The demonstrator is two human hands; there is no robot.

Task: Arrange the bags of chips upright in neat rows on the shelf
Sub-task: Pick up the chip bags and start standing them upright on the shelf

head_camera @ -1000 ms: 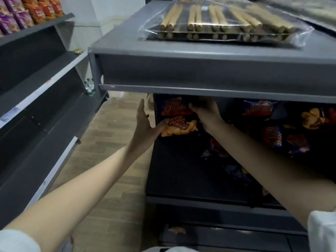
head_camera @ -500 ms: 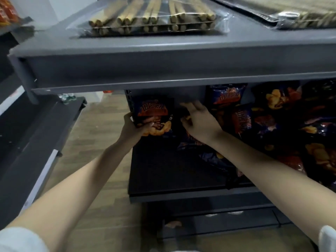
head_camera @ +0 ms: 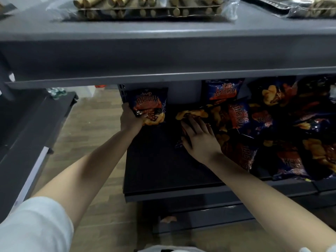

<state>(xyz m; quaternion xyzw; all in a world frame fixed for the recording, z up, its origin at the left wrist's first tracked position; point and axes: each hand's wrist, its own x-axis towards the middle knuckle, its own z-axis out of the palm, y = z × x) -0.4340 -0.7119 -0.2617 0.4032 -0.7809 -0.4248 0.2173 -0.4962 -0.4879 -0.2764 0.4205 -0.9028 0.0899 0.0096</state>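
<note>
Head view: a bag of chips point(head_camera: 150, 104) is held upright at the back left corner of the dark shelf point(head_camera: 163, 171), with its printed face turned outward. It is gripped at its lower left corner by the left hand point(head_camera: 130, 118), which is closed on the wrapper. A strip of bare shelf is seen just to its right. Past that strip, a flat bag point(head_camera: 190, 113) is pressed down by the right hand point(head_camera: 199, 138). The fingers of that hand are laid out straight and spread on the wrapper, and nothing is clasped by them. Behind the flat bag, a second standing bag point(head_camera: 223, 90) is leaned against the back wall. The right part of the shelf is covered by a heap of bags point(head_camera: 291, 128), tumbled flat and at angles, with many overlapped. Above, a grey upper shelf point(head_camera: 163, 51) is seen, on which clear packs of biscuit sticks point(head_camera: 145, 8) are laid. The left arm is covered at its upper end by a white sleeve point(head_camera: 36, 224). A wooden floor point(head_camera: 87, 128) is shown between this unit and a neighbouring rack point(head_camera: 27, 128) at the left.
</note>
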